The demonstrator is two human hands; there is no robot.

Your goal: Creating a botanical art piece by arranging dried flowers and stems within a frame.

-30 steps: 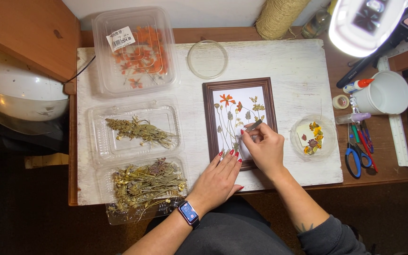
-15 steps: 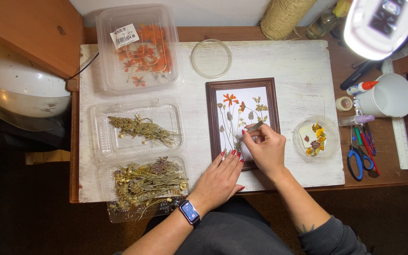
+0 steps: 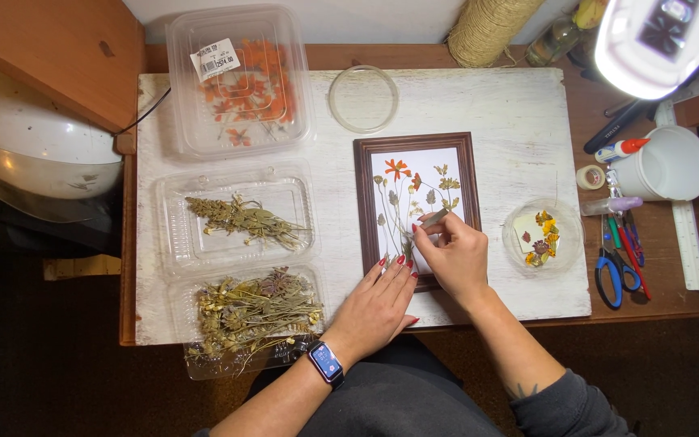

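Barely shifted, right hand (image 3: 456,257) pinches tweezers (image 3: 435,217) over the framed flowers (image 3: 414,202); left hand (image 3: 378,303) lies flat, open.

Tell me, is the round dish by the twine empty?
Empty, it seems: the round dish shows only white board through its clear bottom.

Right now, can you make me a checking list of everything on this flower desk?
Surface: white board on a brown desk, worn paint.
Job's things: brown picture frame with pressed flowers on white paper; thin tool over the paper.
Clutter: three clear boxes of dried flowers, round clear lid, small dish of petals, white cup, scissors, twine roll.
Grippers: left hand flat on the frame's bottom edge; right hand pinching the tool.
Cables: dark cord at the board's left edge.
Surroundings: bright lamp, white dome at left.
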